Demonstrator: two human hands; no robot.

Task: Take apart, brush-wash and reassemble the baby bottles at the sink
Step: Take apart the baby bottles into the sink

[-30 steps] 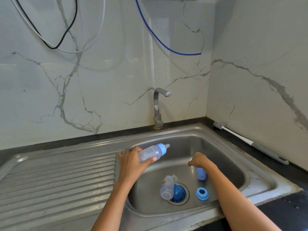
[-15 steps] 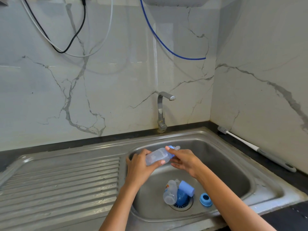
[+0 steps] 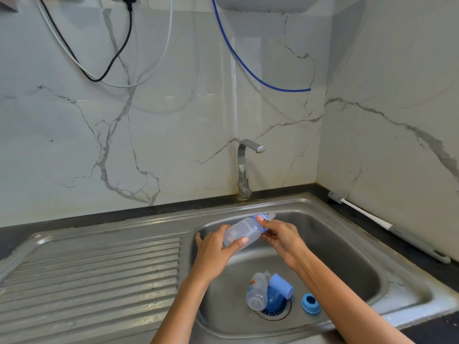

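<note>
A clear baby bottle [image 3: 242, 232] with a blue collar and teat is held tilted over the steel sink [image 3: 347, 249]. My left hand [image 3: 213, 252] grips the bottle's body. My right hand [image 3: 278, 235] pinches the blue collar [image 3: 258, 217] at its top end. On the sink floor by the blue drain strainer [image 3: 273, 302] lie a second clear bottle [image 3: 257, 291], a blue cap [image 3: 282, 285] and a loose blue collar ring [image 3: 310, 303].
A bottle brush [image 3: 387, 225] with a white and grey handle lies on the dark counter at the right wall. The tap [image 3: 244, 167] stands behind the basin, off. A ribbed steel drainboard [image 3: 89, 281] stretches to the left. Cables hang on the marble wall.
My right hand left the blue cap on the sink floor by the drain and came up to the collar of the bottle held in my left hand.
</note>
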